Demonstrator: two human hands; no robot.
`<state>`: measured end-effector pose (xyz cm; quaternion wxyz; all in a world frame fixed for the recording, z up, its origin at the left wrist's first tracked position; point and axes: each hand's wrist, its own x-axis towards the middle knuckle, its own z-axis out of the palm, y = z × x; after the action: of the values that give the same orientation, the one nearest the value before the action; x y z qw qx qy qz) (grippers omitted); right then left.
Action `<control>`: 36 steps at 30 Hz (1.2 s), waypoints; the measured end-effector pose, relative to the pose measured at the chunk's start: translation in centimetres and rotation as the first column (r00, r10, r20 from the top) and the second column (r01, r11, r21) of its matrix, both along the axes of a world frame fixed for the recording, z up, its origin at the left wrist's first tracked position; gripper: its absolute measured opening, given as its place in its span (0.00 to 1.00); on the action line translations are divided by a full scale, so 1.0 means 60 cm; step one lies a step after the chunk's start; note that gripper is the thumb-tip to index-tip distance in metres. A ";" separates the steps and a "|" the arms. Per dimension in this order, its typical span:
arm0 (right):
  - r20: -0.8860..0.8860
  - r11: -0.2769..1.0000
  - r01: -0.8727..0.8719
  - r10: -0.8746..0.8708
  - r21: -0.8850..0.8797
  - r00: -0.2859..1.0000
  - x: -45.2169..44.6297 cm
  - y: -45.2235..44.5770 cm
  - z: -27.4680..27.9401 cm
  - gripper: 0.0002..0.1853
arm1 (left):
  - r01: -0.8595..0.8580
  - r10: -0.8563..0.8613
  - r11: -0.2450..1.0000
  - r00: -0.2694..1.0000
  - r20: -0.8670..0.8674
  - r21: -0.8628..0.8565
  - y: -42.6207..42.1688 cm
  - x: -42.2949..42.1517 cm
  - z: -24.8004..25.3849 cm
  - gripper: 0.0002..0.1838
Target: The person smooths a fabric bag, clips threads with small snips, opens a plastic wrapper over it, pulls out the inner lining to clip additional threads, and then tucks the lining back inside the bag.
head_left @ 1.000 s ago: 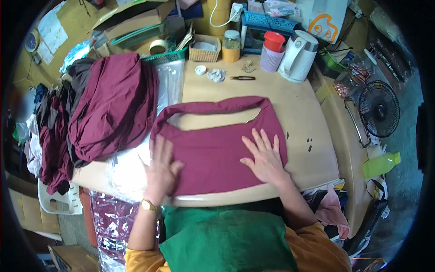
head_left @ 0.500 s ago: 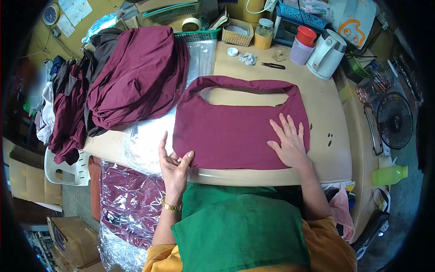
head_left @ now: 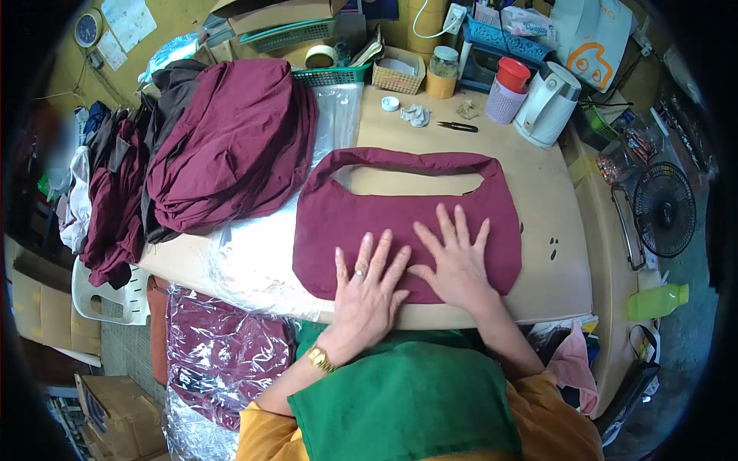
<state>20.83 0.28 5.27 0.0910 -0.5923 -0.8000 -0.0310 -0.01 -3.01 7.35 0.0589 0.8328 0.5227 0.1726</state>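
Note:
A maroon fabric shoulder bag (head_left: 346, 223) lies flat on the table (head_left: 553, 292), its strap loop pointing away from me. My left hand (head_left: 370, 284) rests palm down on the bag's lower middle, fingers spread, with a ring on one finger and a gold watch on the wrist. Just to the right, my right hand (head_left: 453, 265) is flat on the bag too, fingers fanned out. Neither hand grips the cloth. A short zip end shows near the right of the strap opening.
At the left sits a large pile of maroon bags (head_left: 231, 146) beside clear plastic sheets (head_left: 254, 253). Thread snips (head_left: 457, 127), a jar (head_left: 443, 73), a red cup (head_left: 513, 74) and a white kettle (head_left: 547, 104) stand or lie toward the back. A plastic-wrapped maroon bundle (head_left: 231, 346) is below the table edge.
My left hand has turned from the bag's lower left corner, thumb raised, to palm down on its middle. My right hand has slid left across the bag. The view has tilted slightly.

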 end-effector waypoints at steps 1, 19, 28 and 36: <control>-0.031 0.999 -0.008 0.007 -0.049 1.000 -0.001 0.000 -0.019 0.39 | 0.004 -0.009 0.999 0.993 -0.120 -0.042 0.017 0.003 -0.035 0.34; -0.014 0.970 -0.126 0.126 -0.207 0.992 0.036 0.006 0.005 0.39 | 0.018 -0.023 0.999 0.991 -0.131 -0.040 0.070 0.013 -0.026 0.41; -0.443 0.975 -0.214 0.170 -0.051 0.880 0.064 0.322 0.110 0.14 | 0.023 -0.025 0.998 0.999 -0.032 -0.065 0.068 0.048 -0.069 0.37; -0.143 0.994 -0.099 0.106 0.055 0.984 0.046 0.557 -0.065 0.13 | 0.017 -0.018 0.993 1.000 -0.012 -0.117 0.078 0.046 -0.061 0.37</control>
<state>23.61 33.72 1.36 0.1648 -0.5486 -0.8197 -0.0016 2.77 1.67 3.69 0.1058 0.8335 0.5249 0.1360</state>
